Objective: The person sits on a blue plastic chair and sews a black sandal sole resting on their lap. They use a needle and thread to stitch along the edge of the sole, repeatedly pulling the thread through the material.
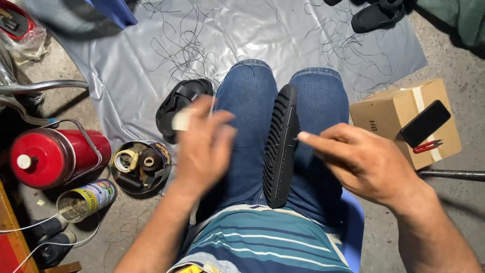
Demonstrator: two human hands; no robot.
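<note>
Shoe sole (281, 146): black, ribbed tread facing left, standing on edge between the person's thighs, heel end toward the striped shirt (262, 242).
Right hand (366, 162): fingers pinched together at the sole's right edge, apparently on a thin thread or needle; too fine to make out what exactly is gripped.
Left hand (204, 149): raised above the left thigh, blurred, fingers curled around a small pale block (183, 120); not touching the sole.
Progress: judged mid-way through stitching; the sole is clamped in place and being worked, but no finished seam can be seen, so how much is left cannot be told.
Nearby footwear: black sandal (179, 103) on the sheet by the left knee; another dark sandal (376, 15) at the far edge.
Supplies: open tin of thread spools (139, 164), red cylinder (53, 154), printed can (86, 199), cardboard box (399, 119) bearing a phone (425, 123) and red clippers (427, 146).
Surface: grey plastic sheet (283, 35) littered with thread offcuts, laid on a concrete floor (454, 202).
Room: cluttered floor-level work spot; person seated on a blue seat.
</note>
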